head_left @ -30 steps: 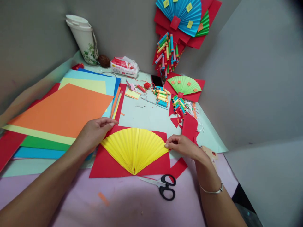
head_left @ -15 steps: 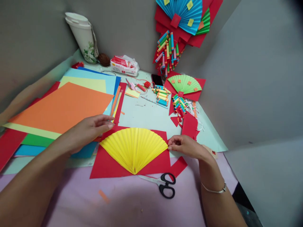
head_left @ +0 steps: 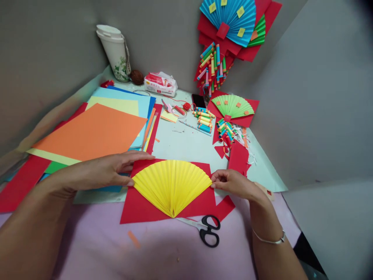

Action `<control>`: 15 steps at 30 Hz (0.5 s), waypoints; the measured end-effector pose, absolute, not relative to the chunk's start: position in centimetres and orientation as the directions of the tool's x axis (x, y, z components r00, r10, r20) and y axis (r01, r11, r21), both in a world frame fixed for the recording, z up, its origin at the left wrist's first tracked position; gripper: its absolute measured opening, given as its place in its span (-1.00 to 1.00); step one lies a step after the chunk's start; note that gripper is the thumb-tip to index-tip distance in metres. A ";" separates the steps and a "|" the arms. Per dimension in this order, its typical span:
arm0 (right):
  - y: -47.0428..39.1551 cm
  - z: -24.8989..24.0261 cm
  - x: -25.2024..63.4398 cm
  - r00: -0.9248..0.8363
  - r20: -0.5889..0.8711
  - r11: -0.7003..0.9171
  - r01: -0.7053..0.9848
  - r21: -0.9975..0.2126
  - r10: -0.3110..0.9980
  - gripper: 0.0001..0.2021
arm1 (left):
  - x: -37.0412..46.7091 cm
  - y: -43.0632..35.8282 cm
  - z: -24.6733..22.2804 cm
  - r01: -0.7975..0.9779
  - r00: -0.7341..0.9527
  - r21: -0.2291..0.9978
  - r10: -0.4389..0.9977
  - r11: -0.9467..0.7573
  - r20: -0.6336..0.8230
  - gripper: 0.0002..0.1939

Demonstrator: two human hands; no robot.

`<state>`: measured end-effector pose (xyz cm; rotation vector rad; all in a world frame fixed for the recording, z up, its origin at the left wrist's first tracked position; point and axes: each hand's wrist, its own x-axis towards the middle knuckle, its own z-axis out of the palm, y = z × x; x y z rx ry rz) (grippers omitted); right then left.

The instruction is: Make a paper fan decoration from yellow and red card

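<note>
A pleated yellow paper fan [head_left: 173,186] lies spread on a sheet of red card [head_left: 192,206], its point toward me. My right hand [head_left: 233,183] pinches the fan's right corner between thumb and fingers. At the left corner, the thumb of my left hand [head_left: 116,169] reaches the fan's edge. Its fingers stretch over the card's upper left side, apart from the thumb. Just below the card, black-handled scissors [head_left: 208,229] lie with their blades pointing left near the fan's tip.
Coloured paper sheets [head_left: 96,132] are stacked at left. Behind stand a white cup [head_left: 115,54] and a tissue pack [head_left: 161,84]. Small paper rolls [head_left: 204,119] lie near a green fan [head_left: 233,105] on red card. A blue fan [head_left: 230,19] decoration hangs on the wall.
My left hand has come down and right, bringing its thumb to the fan's left corner. My right hand stays at the right corner. The whole view has shifted slightly.
</note>
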<state>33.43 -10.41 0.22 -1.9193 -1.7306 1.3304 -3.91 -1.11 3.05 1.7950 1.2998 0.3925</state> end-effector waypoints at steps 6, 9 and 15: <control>-10.4 0.2 33.4 -0.113 -0.426 -0.242 0.681 -0.691 0.898 -0.84 | -4.7 -0.8 2.6 0.620 0.682 0.730 0.657 -0.287 -0.321 -0.34; -10.4 0.0 33.5 -0.105 -0.416 -0.236 0.688 -0.686 0.903 -0.84 | -4.7 -0.5 1.6 0.608 0.666 0.743 0.689 -0.280 -0.286 -0.35; -10.3 -0.6 33.7 -0.104 -0.417 -0.234 0.696 -0.679 0.903 -0.88 | -3.1 -0.7 1.9 0.584 0.613 0.791 0.738 -0.183 -0.282 -0.40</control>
